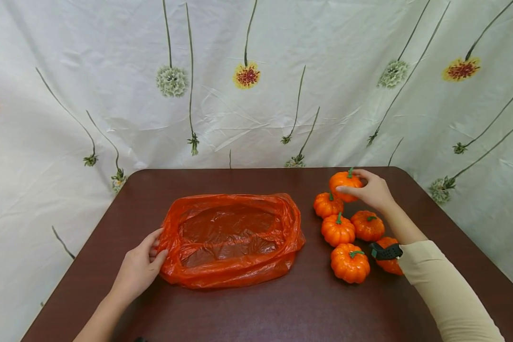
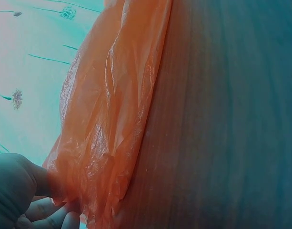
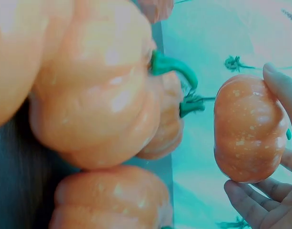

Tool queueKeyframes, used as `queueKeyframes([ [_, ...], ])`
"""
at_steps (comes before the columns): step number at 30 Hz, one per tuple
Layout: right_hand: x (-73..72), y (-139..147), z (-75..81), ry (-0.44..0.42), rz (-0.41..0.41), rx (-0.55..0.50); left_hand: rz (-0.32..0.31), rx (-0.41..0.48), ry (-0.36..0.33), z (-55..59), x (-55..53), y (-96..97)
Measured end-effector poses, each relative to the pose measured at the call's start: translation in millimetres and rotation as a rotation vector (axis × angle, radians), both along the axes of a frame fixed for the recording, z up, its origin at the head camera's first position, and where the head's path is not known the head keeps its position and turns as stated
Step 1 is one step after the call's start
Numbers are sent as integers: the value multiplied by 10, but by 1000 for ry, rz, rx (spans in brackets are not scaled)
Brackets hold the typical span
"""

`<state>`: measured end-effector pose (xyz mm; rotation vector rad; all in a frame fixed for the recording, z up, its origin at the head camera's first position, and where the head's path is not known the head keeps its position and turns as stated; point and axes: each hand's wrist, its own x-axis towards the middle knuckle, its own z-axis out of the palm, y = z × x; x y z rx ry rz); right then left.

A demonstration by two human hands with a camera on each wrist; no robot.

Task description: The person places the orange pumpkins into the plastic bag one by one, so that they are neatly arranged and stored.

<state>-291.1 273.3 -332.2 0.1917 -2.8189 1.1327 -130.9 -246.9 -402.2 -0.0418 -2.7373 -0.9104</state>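
Observation:
An orange toy pumpkin with a green stem is gripped by my right hand, thumb on one side and fingers on the other. In the right wrist view the held pumpkin shows off the table, apart from the others. On the left, my left hand pinches the edge of a red plastic bag between thumb and fingers. The bag lies with its wide mouth facing up. From the left wrist, its crinkled side rises from the thumb and fingertips.
Several more pumpkins sit in a group on the right of the dark brown table. One pumpkin is partly hidden by the black wristband. A white floral cloth hangs behind the table.

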Motion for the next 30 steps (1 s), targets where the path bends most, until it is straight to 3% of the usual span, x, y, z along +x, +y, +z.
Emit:
queueKeyframes([
  [15, 41, -287, 157, -9, 99, 20, -5, 4, 21, 12, -4, -13],
  [21, 43, -425, 148, -5, 129, 62, -9, 12, 38, -4, 2, -7],
  [30, 74, -679, 120, -23, 215, 22, -15, 14, 36, -18, 8, -7],
])
